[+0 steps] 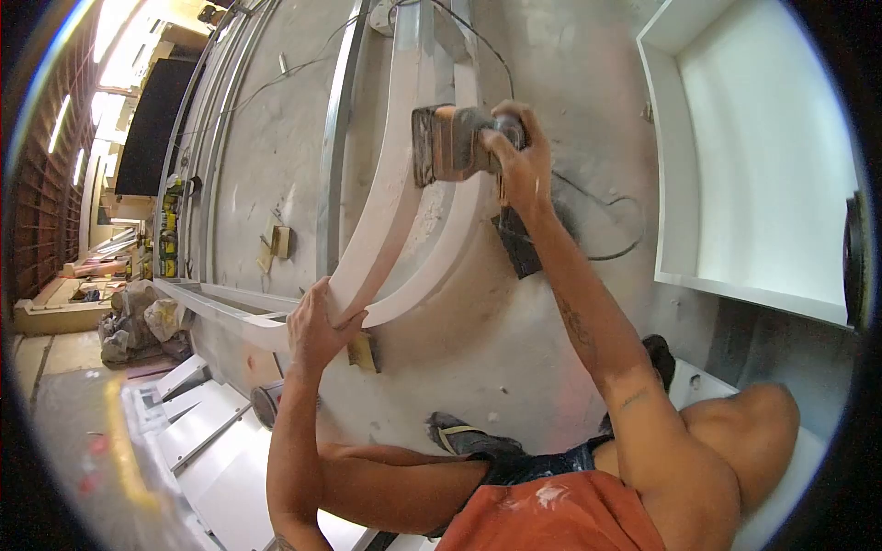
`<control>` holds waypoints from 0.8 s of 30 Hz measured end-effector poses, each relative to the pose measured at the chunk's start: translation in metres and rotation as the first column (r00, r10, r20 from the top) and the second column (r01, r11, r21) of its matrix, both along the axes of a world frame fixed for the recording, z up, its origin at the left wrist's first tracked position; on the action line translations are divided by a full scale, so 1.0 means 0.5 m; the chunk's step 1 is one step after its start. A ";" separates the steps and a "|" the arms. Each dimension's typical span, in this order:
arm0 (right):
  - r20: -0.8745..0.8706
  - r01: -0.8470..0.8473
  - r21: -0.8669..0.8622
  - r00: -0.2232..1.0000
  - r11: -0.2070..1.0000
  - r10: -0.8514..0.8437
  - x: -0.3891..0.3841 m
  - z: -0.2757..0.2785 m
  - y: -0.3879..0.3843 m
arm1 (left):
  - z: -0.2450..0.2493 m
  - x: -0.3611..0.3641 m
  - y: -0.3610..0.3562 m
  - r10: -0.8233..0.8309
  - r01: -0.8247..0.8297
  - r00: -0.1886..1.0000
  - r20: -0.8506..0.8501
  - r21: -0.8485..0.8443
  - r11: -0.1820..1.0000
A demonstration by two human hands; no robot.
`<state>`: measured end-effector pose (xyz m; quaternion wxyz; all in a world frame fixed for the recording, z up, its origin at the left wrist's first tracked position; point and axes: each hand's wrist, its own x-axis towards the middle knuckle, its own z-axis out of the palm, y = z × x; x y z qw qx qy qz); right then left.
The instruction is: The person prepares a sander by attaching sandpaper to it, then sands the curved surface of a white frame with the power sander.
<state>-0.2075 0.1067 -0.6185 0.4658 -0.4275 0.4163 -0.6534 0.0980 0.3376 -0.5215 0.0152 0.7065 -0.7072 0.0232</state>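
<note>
An orange and black power sander [452, 144] rests against the upper part of a curved white frame piece [372, 230]. My right hand [522, 151] is wrapped round the sander's grip. Lower down, my left hand [322, 321] grips the end of the same curved piece, fingers over its edge. The frame has two curved white rails with pale dust between them. A dark cable [634, 241] loops on the floor to the right of the sander.
A white open box [666, 165] stands at the right. Metal rails [342, 138] run along the left. Small blocks [281, 241], a black flat object [516, 243] and plastic bags [138, 321] lie on the floor. White panels [202, 432] are at lower left.
</note>
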 end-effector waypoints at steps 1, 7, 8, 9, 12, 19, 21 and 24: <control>-0.001 0.001 -0.002 1.000 1.000 -0.001 -0.005 0.004 -0.024 | 0.001 -0.001 -0.001 -0.012 0.011 1.000 -0.013 -0.012 1.000; -0.047 -0.085 0.155 0.995 0.984 0.093 -0.027 0.046 -0.057 | 0.000 -0.004 0.000 -0.027 0.025 0.999 -0.042 -0.038 0.999; -0.067 -0.041 0.127 0.997 0.991 0.049 -0.019 0.033 -0.053 | 0.001 -0.004 0.000 -0.029 0.028 0.999 -0.037 -0.043 0.999; -0.083 0.003 0.101 0.997 0.995 0.006 -0.012 0.029 -0.044 | 0.003 -0.006 0.000 -0.025 0.023 0.999 -0.035 -0.042 0.999; -0.132 0.032 0.091 0.991 0.995 -0.020 0.000 0.006 0.026 | 0.005 -0.006 -0.003 -0.038 0.037 0.999 -0.031 -0.035 0.999; -0.134 0.107 0.013 0.986 0.994 -0.104 0.059 0.052 0.219 | 0.006 -0.009 -0.004 -0.008 0.008 0.999 -0.037 -0.017 1.000; -0.126 0.164 -0.072 0.977 0.984 -0.172 0.075 0.058 0.242 | 0.007 -0.009 -0.004 -0.013 0.012 0.999 -0.041 -0.027 1.000; -0.110 0.167 -0.052 0.979 0.985 -0.172 0.071 0.053 0.229 | 0.004 -0.001 -0.003 -0.004 0.004 1.000 -0.016 -0.006 1.000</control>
